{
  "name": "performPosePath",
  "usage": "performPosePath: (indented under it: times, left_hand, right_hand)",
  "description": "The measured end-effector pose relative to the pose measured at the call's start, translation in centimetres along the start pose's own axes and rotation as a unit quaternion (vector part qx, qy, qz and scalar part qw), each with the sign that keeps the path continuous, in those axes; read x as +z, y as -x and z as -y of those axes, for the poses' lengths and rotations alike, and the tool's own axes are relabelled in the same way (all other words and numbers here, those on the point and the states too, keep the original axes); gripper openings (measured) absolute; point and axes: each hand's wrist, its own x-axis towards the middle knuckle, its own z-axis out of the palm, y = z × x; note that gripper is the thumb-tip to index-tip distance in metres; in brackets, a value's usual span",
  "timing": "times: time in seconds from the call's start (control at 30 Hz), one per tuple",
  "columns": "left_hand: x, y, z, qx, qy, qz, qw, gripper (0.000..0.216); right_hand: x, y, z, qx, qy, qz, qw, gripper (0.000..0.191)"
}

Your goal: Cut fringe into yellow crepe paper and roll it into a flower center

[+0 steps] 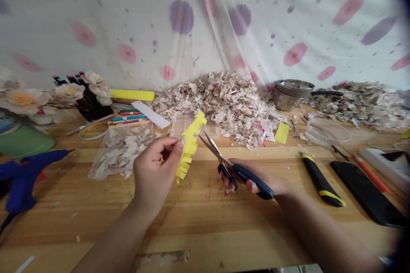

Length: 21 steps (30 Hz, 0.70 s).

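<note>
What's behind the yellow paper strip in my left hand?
Past its edges: a clear plastic piece, wooden table and, farther back, a pile of pale flakes. What the yellow strip and left hand cover can't be seen.

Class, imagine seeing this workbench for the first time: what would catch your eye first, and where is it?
Probably the bright yellow fringed strip, held up near the centre in the left hand, with scissors in the right hand beside it. Behind them rises a large heap of pale scraps; at the far left is a blue glue gun.
</note>
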Motion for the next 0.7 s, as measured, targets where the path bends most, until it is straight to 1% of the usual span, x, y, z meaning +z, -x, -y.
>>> performPosePath:
  times: [0.1,0.2,0.3,0.47,0.57,0.7]
  left_hand:
    - [0.2,0.2,0.1,0.016,-0.010,0.014,1.000,0.012]
    - [0.3,0.2,0.3,0.028,-0.020,0.024,0.999,0.012]
    - [0.3,0.2,0.5,0.016,-0.016,0.040,0.999,0.014]
    - [0.4,0.1,0.8,-0.017,-0.002,0.098,0.995,0.015]
    - [0.5,0.1,1.0,-0.016,0.003,0.106,0.994,0.016]
    - [0.6,0.1,1.2,-0.012,0.002,0.104,0.995,0.016]
  right_hand:
    - [0.2,0.0,0.7,0.034,0.006,0.034,0.999,0.074]
    - [0.2,0.1,1.0,0.064,0.001,0.052,0.997,0.076]
    - [0.1,0.1,0.9,0.066,-0.008,0.046,0.997,0.075]
    - [-0.2,0.0,1.0,0.060,-0.016,0.030,0.998,0.068]
    - [-0.3,0.0,1.1,0.057,-0.018,0.025,0.998,0.064]
    - [-0.2,0.0,0.9,0.056,-0.030,0.025,0.998,0.064]
